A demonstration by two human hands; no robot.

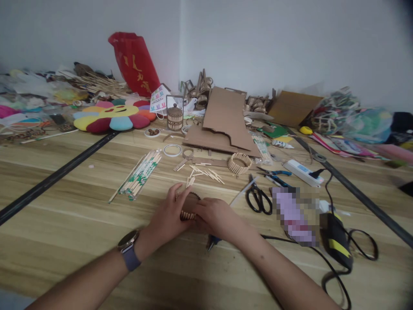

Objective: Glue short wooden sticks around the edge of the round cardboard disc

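A small round piece [189, 209], with a brown base and short wooden sticks round its edge, is between my two hands near the table's middle. My left hand [168, 215] curls round its left side, thumb at the lower front. On the right, the fingers of my right hand [215, 217] press against its rim, their tips partly hidden. Short loose sticks [209, 173] lie just beyond. A larger ring of sticks [239, 163] stands further back to the right. Under my right wrist shows the dark tip of a tool [211, 243], mostly covered.
Black scissors [259, 199], pliers [277, 173] and a white power strip [303, 172] lie on the right, with a black cable beyond my right forearm. Packed chopsticks [140, 175] are at the left. Cardboard sheets [226, 116] and a lidded stick basket [175, 118] stand behind.
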